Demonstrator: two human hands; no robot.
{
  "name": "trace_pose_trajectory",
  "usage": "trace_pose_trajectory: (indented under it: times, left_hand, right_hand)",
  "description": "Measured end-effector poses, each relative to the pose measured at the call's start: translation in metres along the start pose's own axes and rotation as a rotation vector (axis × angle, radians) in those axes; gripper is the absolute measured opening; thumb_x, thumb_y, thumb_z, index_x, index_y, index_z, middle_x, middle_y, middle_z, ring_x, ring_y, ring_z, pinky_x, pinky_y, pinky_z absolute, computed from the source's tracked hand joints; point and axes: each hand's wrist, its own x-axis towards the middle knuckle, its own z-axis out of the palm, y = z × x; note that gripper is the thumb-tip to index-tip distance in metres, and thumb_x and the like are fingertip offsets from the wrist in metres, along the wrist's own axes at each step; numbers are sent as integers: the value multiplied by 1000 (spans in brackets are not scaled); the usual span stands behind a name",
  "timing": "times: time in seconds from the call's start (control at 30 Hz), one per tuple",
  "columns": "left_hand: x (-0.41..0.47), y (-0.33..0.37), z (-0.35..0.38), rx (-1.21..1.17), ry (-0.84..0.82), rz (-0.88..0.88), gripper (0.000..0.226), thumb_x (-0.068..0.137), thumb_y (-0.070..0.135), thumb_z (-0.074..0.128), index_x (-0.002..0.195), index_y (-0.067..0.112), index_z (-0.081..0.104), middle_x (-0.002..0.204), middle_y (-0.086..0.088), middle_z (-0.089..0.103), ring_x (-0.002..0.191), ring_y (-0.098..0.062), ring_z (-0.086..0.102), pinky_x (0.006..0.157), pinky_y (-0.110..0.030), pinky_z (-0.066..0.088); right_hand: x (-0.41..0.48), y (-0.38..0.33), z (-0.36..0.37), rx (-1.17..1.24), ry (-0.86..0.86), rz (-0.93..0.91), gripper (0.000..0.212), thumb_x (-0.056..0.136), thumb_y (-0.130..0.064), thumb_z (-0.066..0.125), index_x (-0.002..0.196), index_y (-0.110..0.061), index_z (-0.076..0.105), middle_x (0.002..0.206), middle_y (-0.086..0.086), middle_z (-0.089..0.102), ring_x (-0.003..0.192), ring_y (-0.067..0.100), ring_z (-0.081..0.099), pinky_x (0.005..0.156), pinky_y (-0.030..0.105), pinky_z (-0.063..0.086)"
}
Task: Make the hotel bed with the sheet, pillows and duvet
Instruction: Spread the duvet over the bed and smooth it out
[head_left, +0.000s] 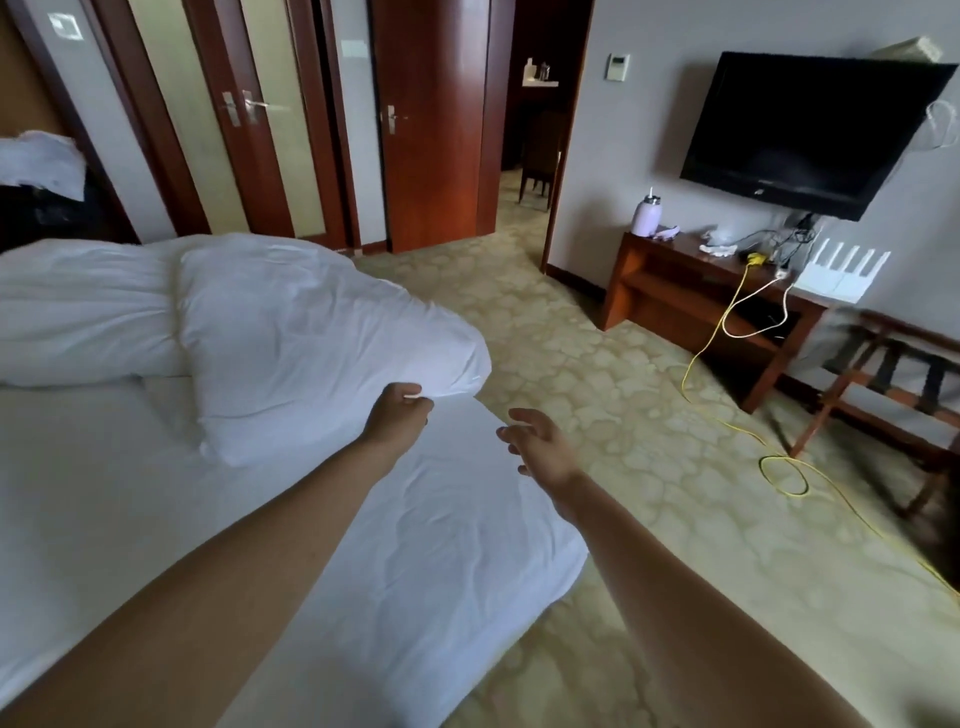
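A white sheet (426, 545) covers the bed, smooth with light creases, reaching the mattress corner at the right. A bulky white duvet (291, 332) lies bunched across the far half of the bed, one folded corner pointing toward me. My left hand (397, 413) pinches the duvet's near edge at that corner. My right hand (540, 441) hovers just to the right, above the bed's edge, fingers spread and holding nothing. A white pillow (41, 161) lies on dark furniture at the far left.
Patterned carpet (597, 364) runs along the bed's right side. A wooden desk (691, 291) with a bottle, a router and cables stands under a wall TV (810, 130). A yellow cable (779, 467) trails over the floor. A luggage rack (893, 384) stands at the right.
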Motion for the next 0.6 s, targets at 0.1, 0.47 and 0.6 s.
trace_pose_trajectory:
  times: [0.1,0.47,0.6]
  left_hand:
    - [20,23,44,-24,21,-9,37,91,15,54,128,11,49,87,2,56,90,-22,58,78,-30,43]
    - [177,83,181,-43,161,11,35,92,13,56,127,10,52,128,-10,55,116,-26,56,99,-37,42]
    - [245,110,225,-58,241,-10,28,91,10,57,119,9,56,120,-13,59,109,-28,58,95,-37,44]
  right_hand:
    - [34,-2,-49,-11,-39,2,42,94,-22,55,135,-19,48,120,0,61,116,19,55,104,39,43]
    - [243,-24,-165,-57,-179,-123,36,96,-15,54,132,-15,52,118,7,63,96,11,57,76,16,44]
    - [323,-46,-204,-105,-228,-163,36,94,-13,57,130,-14,52,125,11,60,107,18,58,73,9,42]
